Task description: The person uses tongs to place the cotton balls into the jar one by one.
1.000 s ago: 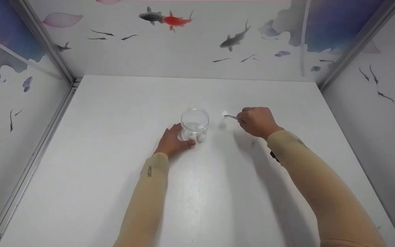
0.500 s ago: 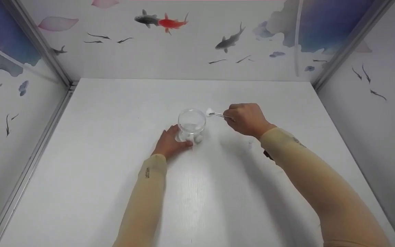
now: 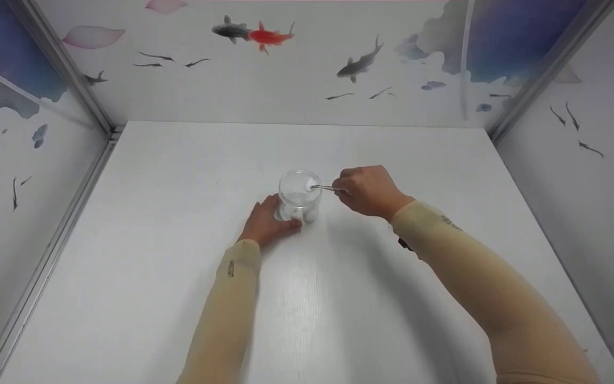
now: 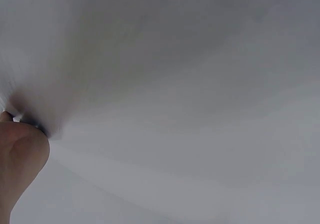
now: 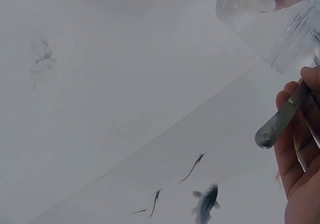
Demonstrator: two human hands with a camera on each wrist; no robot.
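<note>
A clear jar (image 3: 300, 193) stands upright on the white table, with several white balls (image 3: 309, 213) at its bottom. My left hand (image 3: 265, 221) grips the jar low on its left side, thumb across the front. In the left wrist view only part of the left hand (image 4: 22, 156) shows at the left edge. My right hand (image 3: 368, 189) pinches metal tweezers (image 3: 325, 187), whose tips hold a white cotton ball (image 3: 310, 184) at the jar's mouth, by its right rim. In the right wrist view the tweezers' rounded end (image 5: 275, 129) sticks out from the fingers.
The white table (image 3: 296, 320) is bounded by a back wall (image 3: 285, 96) and side walls painted with fish and petals. Metal framing (image 3: 94, 101) runs along the corners. A faint dark smudge (image 5: 44, 56) marks the table in the right wrist view.
My right hand has moved left, bringing the tweezers and cotton ball from beside the jar to its mouth. The left hand keeps its hold on the jar.
</note>
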